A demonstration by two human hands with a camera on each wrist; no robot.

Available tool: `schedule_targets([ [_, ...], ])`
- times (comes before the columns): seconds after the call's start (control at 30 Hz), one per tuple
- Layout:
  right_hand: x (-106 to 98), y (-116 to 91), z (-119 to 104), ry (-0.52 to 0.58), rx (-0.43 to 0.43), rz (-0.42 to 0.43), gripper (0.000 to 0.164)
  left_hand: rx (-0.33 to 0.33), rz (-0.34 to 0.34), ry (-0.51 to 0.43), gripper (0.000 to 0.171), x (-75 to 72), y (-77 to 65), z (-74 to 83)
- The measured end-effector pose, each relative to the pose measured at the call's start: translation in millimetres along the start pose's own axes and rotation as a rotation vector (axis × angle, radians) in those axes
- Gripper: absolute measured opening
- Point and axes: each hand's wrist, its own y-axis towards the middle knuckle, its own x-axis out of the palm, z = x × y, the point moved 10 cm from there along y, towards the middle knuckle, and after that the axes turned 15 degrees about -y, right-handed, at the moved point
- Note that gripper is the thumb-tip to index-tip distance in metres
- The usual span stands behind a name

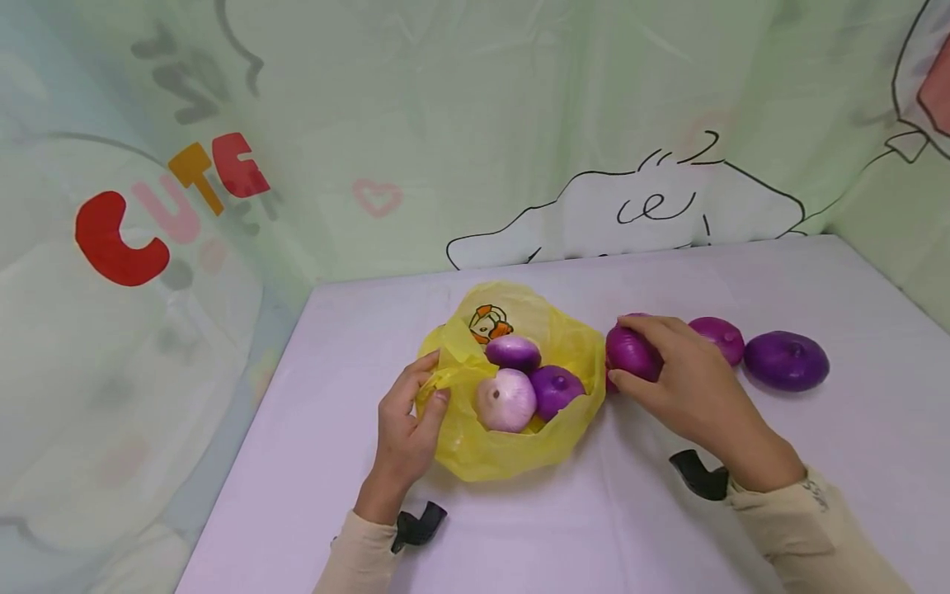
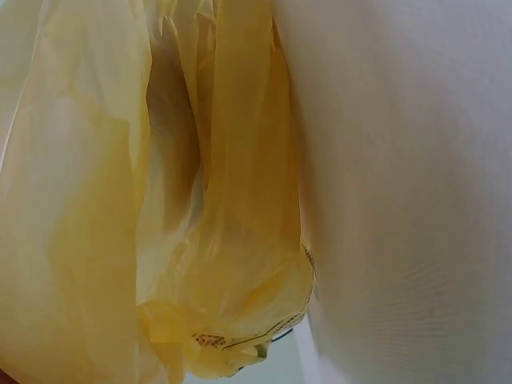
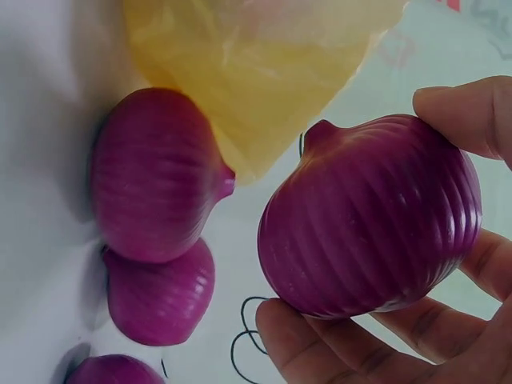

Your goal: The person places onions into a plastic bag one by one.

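My left hand (image 1: pixel 406 425) pinches the left rim of a thin yellow plastic bag (image 1: pixel 505 458), whose mouth stands wide. Inside the bag sit a pale onion (image 1: pixel 505 402) and two purple onions, one behind it (image 1: pixel 514 353) and one to its right (image 1: pixel 558 391). At the bag's right side, my right hand (image 1: pixel 686 388) holds another purple onion (image 3: pixel 372 216) between thumb and fingers, raised off the table. Close up, the left wrist view shows the bag's crumpled yellow folds (image 2: pixel 248 176).
Below the held onion, a purple onion (image 3: pixel 156 176) rests against the bag. Farther right on the table (image 1: pixel 534 544) lie a magenta onion (image 1: pixel 718 340) and a darker purple onion (image 1: pixel 787 361). A printed cloth (image 1: pixel 416 124) hangs behind and to the left.
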Motion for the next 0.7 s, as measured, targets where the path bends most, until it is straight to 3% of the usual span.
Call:
schedule_targets([
  [0.7,16.0,16.3,-39.6,0.048,-0.017,-0.109,0.064,0.032,-0.010,-0.028,0.008,0.4,-0.6,-0.8],
])
